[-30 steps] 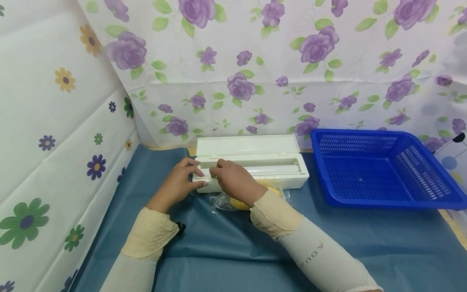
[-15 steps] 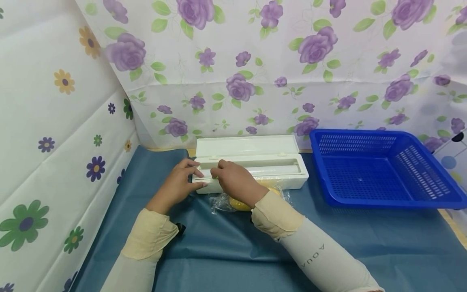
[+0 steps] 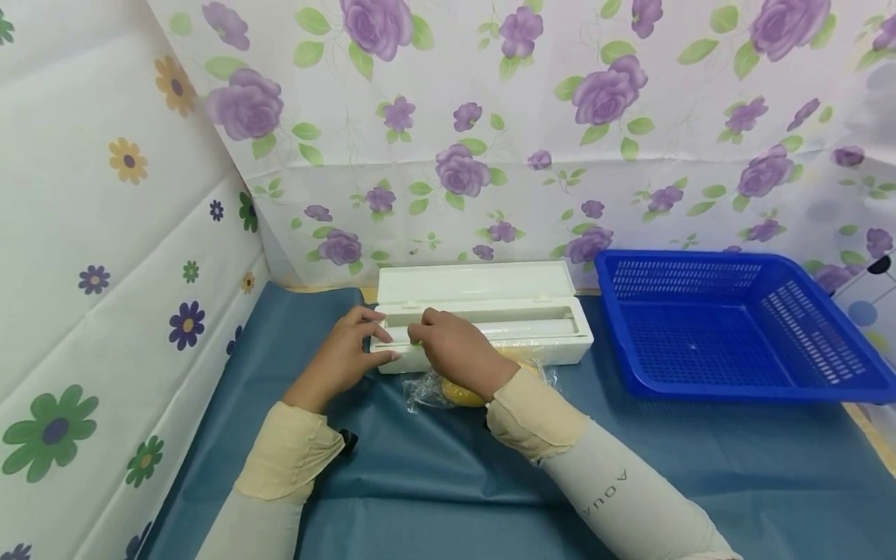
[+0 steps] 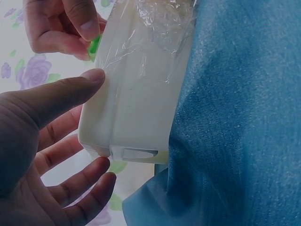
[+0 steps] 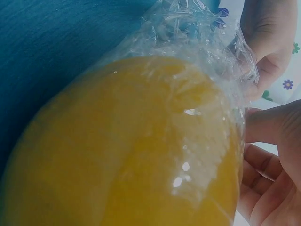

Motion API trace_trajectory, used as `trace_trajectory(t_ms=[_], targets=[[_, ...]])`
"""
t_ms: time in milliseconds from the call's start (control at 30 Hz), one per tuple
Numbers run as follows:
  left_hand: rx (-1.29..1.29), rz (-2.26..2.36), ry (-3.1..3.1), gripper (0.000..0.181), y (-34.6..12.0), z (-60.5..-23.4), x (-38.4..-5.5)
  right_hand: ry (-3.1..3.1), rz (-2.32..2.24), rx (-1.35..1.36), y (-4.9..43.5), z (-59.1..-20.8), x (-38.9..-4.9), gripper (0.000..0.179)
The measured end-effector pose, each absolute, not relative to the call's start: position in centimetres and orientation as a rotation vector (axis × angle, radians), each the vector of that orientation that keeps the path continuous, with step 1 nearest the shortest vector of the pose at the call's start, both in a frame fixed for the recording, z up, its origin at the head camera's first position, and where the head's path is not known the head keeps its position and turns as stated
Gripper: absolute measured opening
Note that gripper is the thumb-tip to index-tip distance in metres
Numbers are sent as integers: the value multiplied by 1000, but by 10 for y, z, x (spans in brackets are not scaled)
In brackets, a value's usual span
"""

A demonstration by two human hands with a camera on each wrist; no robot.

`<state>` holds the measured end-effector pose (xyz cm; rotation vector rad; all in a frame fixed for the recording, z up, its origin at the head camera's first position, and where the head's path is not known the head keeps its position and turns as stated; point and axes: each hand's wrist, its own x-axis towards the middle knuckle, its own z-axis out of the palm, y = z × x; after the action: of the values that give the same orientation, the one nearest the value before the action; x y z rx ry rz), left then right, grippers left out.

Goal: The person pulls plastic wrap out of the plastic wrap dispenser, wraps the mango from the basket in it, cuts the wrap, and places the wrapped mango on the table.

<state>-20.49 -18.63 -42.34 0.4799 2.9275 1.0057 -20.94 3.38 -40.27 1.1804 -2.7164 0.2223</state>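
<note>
The white box [image 3: 490, 306] is lying lengthwise on the blue cloth [image 3: 392, 521], its lid [image 3: 476, 281] standing raised. Left of the box's middle, the right hand [image 3: 451, 346] is pinching a small green piece [image 4: 94, 47] at the front edge. At the box's left end, the left hand [image 3: 341, 354] is keeping its fingers spread, the thumb touching the edge. Just in front of the box, a yellow thing [image 5: 117, 146] is lying inside clear film [image 5: 176, 30]; to its right, a blue basket [image 3: 735, 391] is standing.

The box is seeming light, stiff and rather slippery, so its end corner is offering the better hold. The film is looking thin and easily torn; the green piece is probably needing only fingertips.

Compared with one second earlier, the right hand is sitting slightly further right along the box, while the left hand is staying at the same end.
</note>
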Motion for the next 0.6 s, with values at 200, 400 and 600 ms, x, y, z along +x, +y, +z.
trace_trajectory(t_ms=[200,400,600], targets=[[474,1009,2923,19,-187,-423,-205,-2730,225,1184,34,-402,-209,17],[468,1000,2925,20,-186,-423,-206,-2742,214,1175,36,-401,-209,17],[474,1000,2924,21,-186,-423,-206,-2744,241,1177,37,-401,-209,18]])
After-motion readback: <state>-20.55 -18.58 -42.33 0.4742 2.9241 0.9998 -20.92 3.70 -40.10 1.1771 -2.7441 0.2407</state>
